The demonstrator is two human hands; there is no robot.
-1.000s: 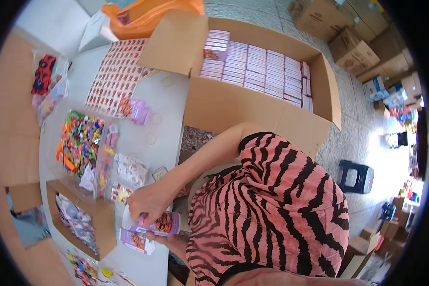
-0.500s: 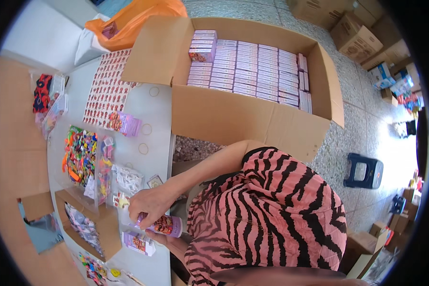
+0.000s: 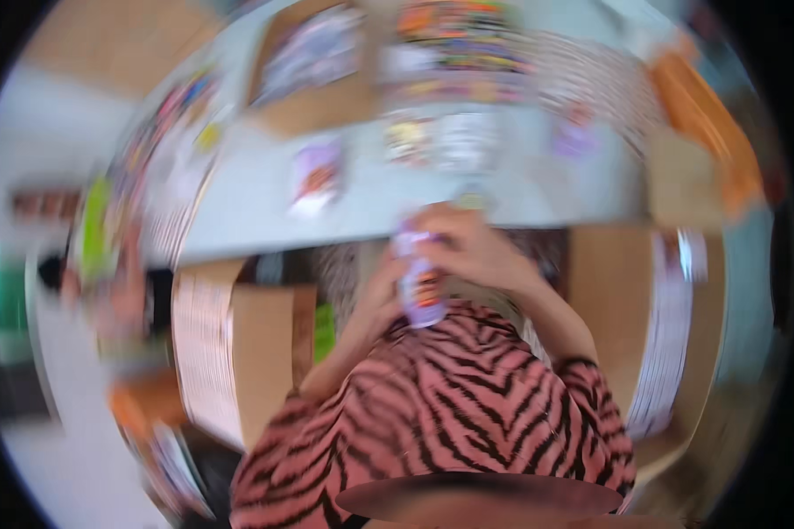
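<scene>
Hands [image 3: 441, 264] clasp purple packet [image 3: 419, 286] below table [image 3: 265, 207].

pale table [image 3: 265, 189] across top | cardboard boxes [image 3: 238, 353] below, left and right | view motion-blurred

The purple packet [image 3: 421, 286] is a small, narrow pack in pale lilac, with a patch of orange and red print near its middle. It stands roughly upright, its long side running top to bottom, with the lower end tipped slightly to the right. Its top edge sits just below the near rim of the pale table [image 3: 265, 220]; its lower end reaches down to the pink and black striped top. It is held between 2 hands: the left hand [image 3: 375, 295] touches its left side and the right hand [image 3: 472, 251] wraps its upper right part. The picture is heavily blurred, so finer print and the packet's contents cannot be made out.
</scene>
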